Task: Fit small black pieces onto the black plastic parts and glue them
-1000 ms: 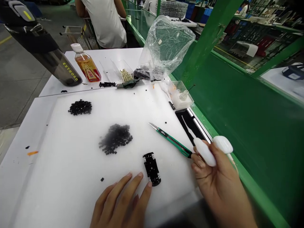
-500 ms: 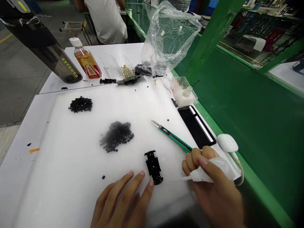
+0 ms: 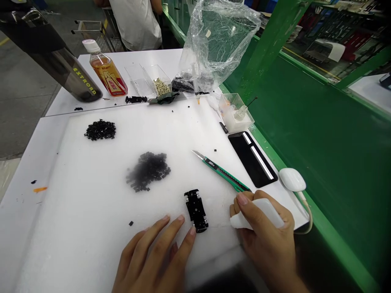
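White cutting board (image 3: 91,244) under both your hands; your left hand (image 3: 154,256) rests open at its near side, fingers loosely spread, gripping nothing. The black chassis (image 3: 196,210) lies flat just ahead of those fingertips (image 3: 192,231), its length pointing away from you and between your two hands; your index tip sits right at its lower corner, though you can't tell whether they touch. Your right hand (image 3: 262,234) is closed around a white tube (image 3: 262,213) – its tapered tip points left toward the chassis, well short of it. A green craft knife (image 3: 221,176) lies on the board, blade pointing away, its butt just beside that hand; a black heap of small pieces (image 3: 148,171) sits beyond the chassis, a smaller heap (image 3: 100,130) farther left; a white mouse (image 3: 292,179) rests to your right, near a black pad (image 3: 253,158); beyond the board, a clear plastic bag (image 3: 221,44) stands slumped.
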{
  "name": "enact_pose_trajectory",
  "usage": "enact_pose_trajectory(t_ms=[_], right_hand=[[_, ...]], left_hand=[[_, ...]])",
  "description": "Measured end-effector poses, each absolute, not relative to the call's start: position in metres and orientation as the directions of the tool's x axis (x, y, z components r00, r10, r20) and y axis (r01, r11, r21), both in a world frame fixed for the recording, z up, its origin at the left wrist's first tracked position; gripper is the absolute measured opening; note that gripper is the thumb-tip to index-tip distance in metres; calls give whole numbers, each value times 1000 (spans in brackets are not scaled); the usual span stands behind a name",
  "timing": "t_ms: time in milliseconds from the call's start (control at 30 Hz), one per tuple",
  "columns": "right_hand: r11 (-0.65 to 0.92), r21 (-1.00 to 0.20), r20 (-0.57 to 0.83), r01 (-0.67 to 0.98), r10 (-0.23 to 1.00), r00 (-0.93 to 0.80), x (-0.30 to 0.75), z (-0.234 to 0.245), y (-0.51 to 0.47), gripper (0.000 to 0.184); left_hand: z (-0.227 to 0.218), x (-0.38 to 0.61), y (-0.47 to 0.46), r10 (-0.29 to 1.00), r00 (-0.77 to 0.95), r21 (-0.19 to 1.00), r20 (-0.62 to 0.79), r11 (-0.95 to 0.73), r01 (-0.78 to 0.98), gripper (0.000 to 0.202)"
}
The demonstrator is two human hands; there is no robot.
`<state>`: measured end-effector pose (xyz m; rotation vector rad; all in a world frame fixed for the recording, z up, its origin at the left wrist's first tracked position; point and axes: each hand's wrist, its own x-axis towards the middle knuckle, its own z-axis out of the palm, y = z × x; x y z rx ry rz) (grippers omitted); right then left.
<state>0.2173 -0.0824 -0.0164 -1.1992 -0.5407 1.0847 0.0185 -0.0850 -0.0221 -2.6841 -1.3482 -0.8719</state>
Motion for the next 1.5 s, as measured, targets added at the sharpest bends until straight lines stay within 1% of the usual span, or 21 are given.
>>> enact_pose_trajectory(t_ms=[500,1000,1200,1267,1333,1400,1467,1500], right_hand=[[-71,-952,-196,-296,888,415,217,-13,-83,58],[-49,-947,-187,-317,888,420,218,-13,-84,56],[-47,-938,-190,-343,899,395,219,-16,-85,56],[-45,-923,-208,-382,894,398,218,-15,-84,54],[-11,-894,-220,-447,881,419,219,-12,-81,49],[73,-884,-183,-462,855,485,223,-6,-76,48],[133,-914,-110,-384,829,549,232,0,-66,45],[138,-938,-65,-317,830,554,238,2,-59,40]], left_hand=[[-24,17,-86,731,497,226,468,-642,733,42],[-23,16,-86,735,498,224,461,-639,736,45],[-23,17,-84,728,501,214,468,-643,735,42],[-24,18,-84,731,500,220,465,-642,735,43],[-24,18,-84,733,490,233,473,-640,733,43],[-24,17,-85,730,486,237,480,-641,730,43],[-25,16,-86,724,491,228,485,-647,728,44],[-26,16,-87,720,495,223,487,-650,726,43]])
